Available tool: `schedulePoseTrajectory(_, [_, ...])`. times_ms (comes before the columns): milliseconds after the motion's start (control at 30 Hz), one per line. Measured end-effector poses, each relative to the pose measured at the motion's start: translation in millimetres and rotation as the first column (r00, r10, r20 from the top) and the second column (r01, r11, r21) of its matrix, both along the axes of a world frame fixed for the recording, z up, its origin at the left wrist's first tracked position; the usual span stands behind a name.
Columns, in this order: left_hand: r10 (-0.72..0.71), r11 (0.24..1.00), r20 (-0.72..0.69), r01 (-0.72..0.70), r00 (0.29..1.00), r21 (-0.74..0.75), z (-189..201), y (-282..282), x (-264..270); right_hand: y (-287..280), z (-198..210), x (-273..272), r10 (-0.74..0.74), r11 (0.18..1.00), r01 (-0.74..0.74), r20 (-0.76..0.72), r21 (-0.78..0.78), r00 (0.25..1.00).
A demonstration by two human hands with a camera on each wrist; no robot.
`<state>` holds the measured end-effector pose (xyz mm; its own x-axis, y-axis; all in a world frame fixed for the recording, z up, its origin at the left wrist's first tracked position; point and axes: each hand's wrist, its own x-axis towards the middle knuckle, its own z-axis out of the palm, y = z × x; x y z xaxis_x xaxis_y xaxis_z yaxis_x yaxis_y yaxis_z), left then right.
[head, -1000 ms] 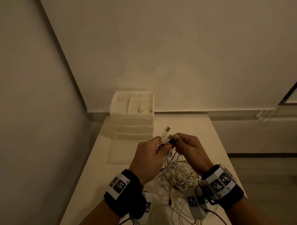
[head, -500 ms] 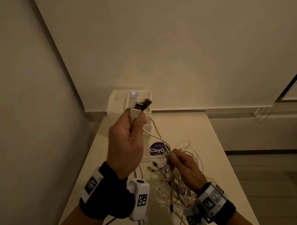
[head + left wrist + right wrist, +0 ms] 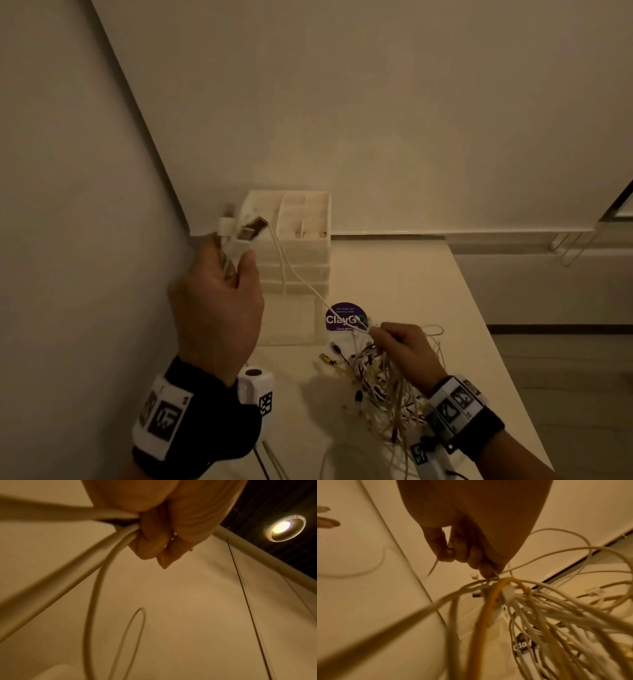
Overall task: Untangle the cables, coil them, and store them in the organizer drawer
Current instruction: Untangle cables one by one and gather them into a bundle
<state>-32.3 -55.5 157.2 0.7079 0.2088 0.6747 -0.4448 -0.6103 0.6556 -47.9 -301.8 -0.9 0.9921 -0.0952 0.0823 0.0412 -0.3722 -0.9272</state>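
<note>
Your left hand [image 3: 219,301] was raised near the organizer [image 3: 301,246], fingers curled round the plug ends [image 3: 239,229] of the white cables [image 3: 294,270]. Your right hand [image 3: 400,349] pinched the tangle [image 3: 380,383] low over the table [image 3: 411,281]. The held cables ran slanting down from left hand to right, so the left likely pulls up and away to free them.

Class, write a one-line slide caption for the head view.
Left hand lifts USB plugs while right hand holds the cable tangle.
</note>
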Motion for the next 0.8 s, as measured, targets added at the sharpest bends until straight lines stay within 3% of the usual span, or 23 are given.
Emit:
schedulePoseTrajectory(67, [-0.163,0.982,-0.052,0.167,0.985,0.089,-3.6,-8.7,-5.5,-0.6,17.9,1.4,-0.017,0.992,0.018,-0.005,0.124,1.000])
schedulePoseTrajectory(167, [-0.463,0.864,-0.276,0.499,0.842,0.073,-20.7,-34.8,-10.2,3.3,41.3,2.9,0.041,0.971,-0.050,0.042,0.232,0.998])
schedulePoseTrajectory(233, [-0.506,0.810,-0.392,0.580,0.768,0.091,-39.2,-56.3,-9.8,3.9,51.9,3.1,0.092,0.946,-0.110,0.074,0.304,0.993])
schedulePoseTrajectory(333, [-0.498,0.785,-0.486,0.612,0.718,0.099,-68.2,-81.1,-4.2,0.2,61.9,2.8,0.142,0.907,-0.170,0.101,0.386,0.985])
schedulePoseTrajectory(467, [-0.550,0.802,-0.404,0.598,0.731,-0.010,-76.2,-89.7,-5.1,-6.2,60.4,-2.6,0.160,0.910,-0.192,0.114,0.369,0.980])
schedulePoseTrajectory(667, [-0.535,0.845,-0.251,0.518,0.807,-0.134,-53.5,-87.7,-4.9,-0.1,30.7,-10.1,0.123,0.991,-0.130,0.185,0.025,0.975])
schedulePoseTrajectory(800, [-0.573,0.802,-0.205,0.492,0.793,-0.339,-44.1,-79.5,-7.5,4.4,6.0,-6.8,0.130,0.983,-0.098,0.206,-0.157,0.970])
